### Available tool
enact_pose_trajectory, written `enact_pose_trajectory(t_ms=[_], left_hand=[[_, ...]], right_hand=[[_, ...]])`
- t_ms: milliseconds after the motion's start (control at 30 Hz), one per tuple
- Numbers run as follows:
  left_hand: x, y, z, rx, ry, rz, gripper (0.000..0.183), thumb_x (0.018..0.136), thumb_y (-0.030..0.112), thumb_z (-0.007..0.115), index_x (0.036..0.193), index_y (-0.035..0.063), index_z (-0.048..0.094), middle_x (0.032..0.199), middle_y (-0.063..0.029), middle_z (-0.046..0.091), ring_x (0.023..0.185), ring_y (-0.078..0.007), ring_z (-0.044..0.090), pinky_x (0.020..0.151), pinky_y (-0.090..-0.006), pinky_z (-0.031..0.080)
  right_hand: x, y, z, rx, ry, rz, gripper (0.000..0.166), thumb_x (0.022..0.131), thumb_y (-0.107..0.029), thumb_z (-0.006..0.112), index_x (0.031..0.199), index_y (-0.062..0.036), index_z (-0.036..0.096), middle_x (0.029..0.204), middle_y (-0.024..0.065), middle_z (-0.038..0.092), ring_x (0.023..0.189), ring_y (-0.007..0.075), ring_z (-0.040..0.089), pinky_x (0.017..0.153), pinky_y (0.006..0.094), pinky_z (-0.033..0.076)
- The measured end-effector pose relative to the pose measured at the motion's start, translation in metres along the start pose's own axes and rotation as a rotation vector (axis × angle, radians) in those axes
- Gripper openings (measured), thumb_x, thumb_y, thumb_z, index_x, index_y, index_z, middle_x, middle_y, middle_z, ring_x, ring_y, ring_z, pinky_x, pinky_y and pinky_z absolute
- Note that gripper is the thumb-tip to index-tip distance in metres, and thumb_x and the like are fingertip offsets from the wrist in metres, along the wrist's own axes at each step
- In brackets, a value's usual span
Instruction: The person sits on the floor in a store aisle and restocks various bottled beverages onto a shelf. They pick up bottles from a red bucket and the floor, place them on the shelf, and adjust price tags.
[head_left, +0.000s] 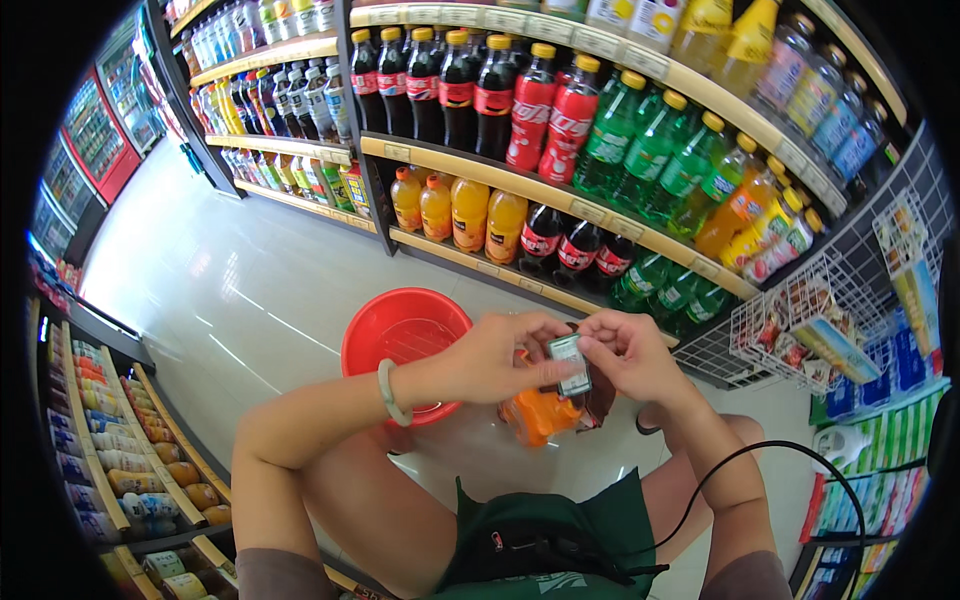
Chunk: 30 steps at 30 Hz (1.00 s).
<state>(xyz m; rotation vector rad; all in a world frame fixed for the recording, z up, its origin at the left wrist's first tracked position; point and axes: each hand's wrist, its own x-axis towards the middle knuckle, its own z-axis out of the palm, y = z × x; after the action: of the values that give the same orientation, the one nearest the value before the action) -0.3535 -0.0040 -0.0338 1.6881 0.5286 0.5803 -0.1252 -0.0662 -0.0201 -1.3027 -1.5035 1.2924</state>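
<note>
Between the fingers of both my hands is a small flat rectangular packet with a dark green edge and a pale printed face (570, 364). My left hand (510, 356), with a pale bangle on the wrist, has its thumb across the packet's face. The fingers of my right hand (626, 352) pinch its upper right side. Just below the packet are an orange plastic package (538, 417) and a dark brown wrapper (600, 401), both partly covered by my hands; what supports them is unclear. A red plastic basin (401, 322) sits on the floor, partly behind my left forearm.
Shelves of bottled drinks (480, 161) stand ahead. Wire baskets with small wrapped goods (810, 330) hang at the right, above stacked packages (874, 442). Another shelf (105, 427) runs along the left. A black cable (780, 444) loops past my right forearm. Tiled floor (217, 285) extends towards the upper left.
</note>
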Motion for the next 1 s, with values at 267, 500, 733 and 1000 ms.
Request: enact_pose_trajectory(t_ms=[267,500,733,1000], left_hand=[[0.009,0.016,0.046,-0.191,0.241,-0.155,0.019,0.096,0.006,0.067,0.109,-0.0076,0.063,0.097,-0.0141,0.074,0.083,-0.014,0.073,0.071,-0.0233,0.059],[0.015,-0.004,0.054,-0.38,0.43,-0.158,0.014,0.098,0.006,0.064,0.107,-0.0051,0.062,0.1,-0.0148,0.073,0.085,-0.0175,0.074,0.073,-0.0227,0.059],[0.015,-0.019,0.033,-0.405,0.553,-0.079,0.015,0.1,0.008,0.063,0.108,-0.0034,0.059,0.101,-0.0143,0.073,0.089,-0.019,0.074,0.074,-0.022,0.058],[0.011,-0.02,0.015,-0.344,0.625,-0.115,0.016,0.1,0.009,0.063,0.108,-0.0038,0.058,0.101,-0.0148,0.073,0.09,-0.0204,0.074,0.075,-0.0227,0.058]], right_hand=[[-0.018,0.019,-0.026,0.122,-0.039,-0.158,0.019,0.102,-0.015,0.059,0.107,0.0017,0.067,0.076,0.0021,0.067,0.065,0.003,0.061,0.057,0.0204,0.048],[-0.017,0.063,-0.026,0.417,0.07,-0.074,0.021,0.104,-0.017,0.058,0.107,0.0023,0.066,0.076,0.003,0.067,0.057,0.0084,0.061,0.053,0.0204,0.045],[-0.01,0.075,-0.031,0.354,0.267,-0.095,0.018,0.103,-0.013,0.058,0.098,0.0028,0.065,0.071,0.0025,0.064,0.054,0.009,0.061,0.05,0.021,0.045],[-0.006,0.075,-0.035,0.354,0.282,-0.018,0.017,0.102,-0.014,0.059,0.101,0.0019,0.066,0.071,0.0029,0.066,0.057,0.0105,0.065,0.051,0.0205,0.046]])
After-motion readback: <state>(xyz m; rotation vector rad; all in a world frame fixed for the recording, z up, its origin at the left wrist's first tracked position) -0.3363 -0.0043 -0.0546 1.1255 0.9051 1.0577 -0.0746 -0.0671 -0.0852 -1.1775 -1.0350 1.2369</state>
